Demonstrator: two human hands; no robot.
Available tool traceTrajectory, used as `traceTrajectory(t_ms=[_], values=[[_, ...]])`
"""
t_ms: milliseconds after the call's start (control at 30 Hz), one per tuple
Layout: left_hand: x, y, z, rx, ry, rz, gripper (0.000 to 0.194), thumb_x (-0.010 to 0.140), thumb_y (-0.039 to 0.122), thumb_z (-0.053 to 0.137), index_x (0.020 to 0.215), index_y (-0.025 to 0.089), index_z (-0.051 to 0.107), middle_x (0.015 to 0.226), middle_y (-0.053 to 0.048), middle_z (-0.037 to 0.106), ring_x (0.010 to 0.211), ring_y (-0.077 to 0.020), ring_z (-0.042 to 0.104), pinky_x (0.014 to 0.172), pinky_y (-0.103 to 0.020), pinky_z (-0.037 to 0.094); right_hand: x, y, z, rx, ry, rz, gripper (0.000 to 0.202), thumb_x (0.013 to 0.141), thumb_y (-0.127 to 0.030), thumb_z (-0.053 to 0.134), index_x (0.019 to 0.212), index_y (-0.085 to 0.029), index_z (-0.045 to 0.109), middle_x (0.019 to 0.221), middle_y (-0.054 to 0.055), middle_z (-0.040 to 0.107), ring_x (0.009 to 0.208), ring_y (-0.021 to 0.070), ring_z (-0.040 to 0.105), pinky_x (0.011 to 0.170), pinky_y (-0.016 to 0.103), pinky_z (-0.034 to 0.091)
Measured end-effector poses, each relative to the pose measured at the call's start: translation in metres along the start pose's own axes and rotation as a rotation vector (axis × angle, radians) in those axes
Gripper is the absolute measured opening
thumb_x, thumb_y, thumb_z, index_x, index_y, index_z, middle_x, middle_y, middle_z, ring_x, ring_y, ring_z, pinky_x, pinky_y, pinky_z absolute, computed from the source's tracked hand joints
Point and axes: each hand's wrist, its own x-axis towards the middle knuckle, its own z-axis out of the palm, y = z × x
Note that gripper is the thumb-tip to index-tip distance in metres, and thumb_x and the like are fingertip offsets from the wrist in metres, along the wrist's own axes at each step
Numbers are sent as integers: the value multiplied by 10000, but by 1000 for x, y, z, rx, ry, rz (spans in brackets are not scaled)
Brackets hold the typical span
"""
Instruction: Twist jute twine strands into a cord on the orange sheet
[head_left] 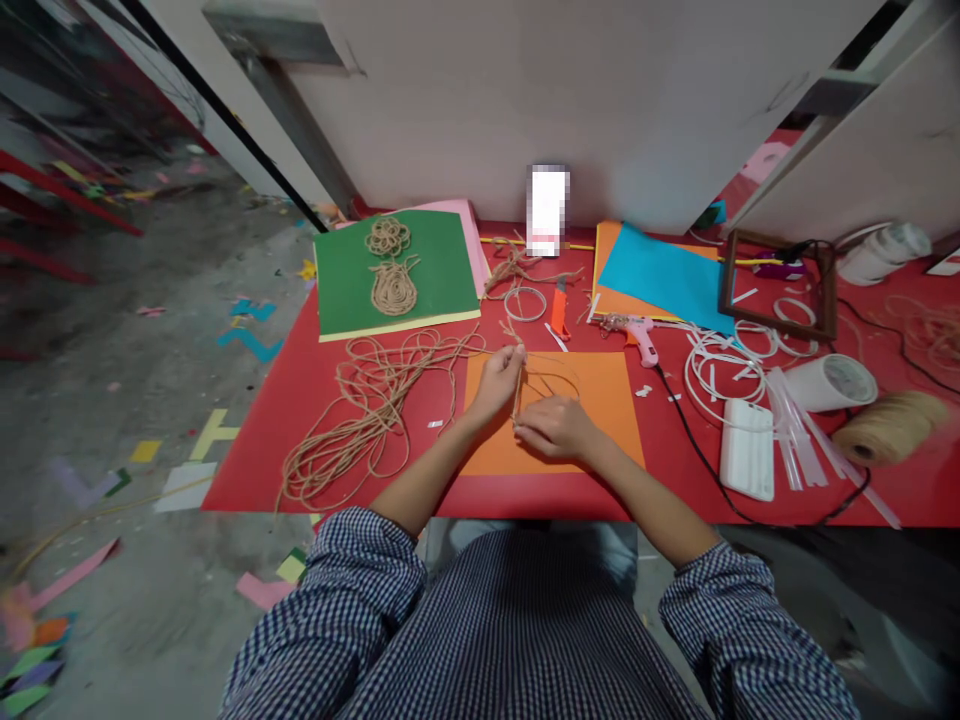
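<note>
While both hands work close together over the orange sheet (611, 400), the head view shows a short length of twine (517, 390) running between them. The left hand (499, 382) is farther from the body, its thumb and fingertips pressed together on the twine's upper part. The right hand (556, 428) is nearer, fingers curled in, and seems to pinch the lower end; its grip is partly hidden by its own fingers. A thin strand (577, 388) curves over the sheet just beside them; whether it joins the twine I cannot tell.

The step in hand looks like shaping or lining up the twine by hand. The next move, I judge, calls for keeping the left pinch firm as an anchor while the right fingertips guide the lower end without letting the strands spread.

To the left lies a loose heap (375, 425) of cord, with two coils (394, 290) on the green sheet (341, 290) beyond it. The glue gun (641, 337) and cutter (559, 312) lie near the orange sheet, neither one held.
</note>
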Motion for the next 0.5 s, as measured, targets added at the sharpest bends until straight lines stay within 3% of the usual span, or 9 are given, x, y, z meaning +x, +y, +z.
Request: traceTrajectory(t_ms=[133,233,333,500], values=[[6,4,-4,-154,215,4,522,953,721,559,815,233,436,593,94,273,501,-89,240,488,-236,227,-4,-9,5,-60,51,-256,325,1054,-390,496,858,-236,704,732,36,648,664,173,552,644,338,351],[13,6,-13,-221,341,33,531,975,753,475,836,248,386,594,101,223,488,-97,181,474,-248,171,-7,-9,7,-38,78,-345,347,1038,-432,514,808,-247,697,668,25,583,632,172,528,605,354,330],[15,7,-17,-211,367,42,537,973,765,458,848,247,390,607,98,231,493,-95,185,479,-245,176,-8,-7,7,-6,102,-233,354,1043,-473,495,911,-257,742,740,51,620,698,189,574,640,356,393],[7,4,-6,-196,165,-26,410,969,616,567,856,240,451,613,85,289,497,-96,233,492,-248,206,0,-6,0,150,408,246,325,1068,-351,460,1277,-263,692,1162,123,690,1048,259,644,908,423,529]])
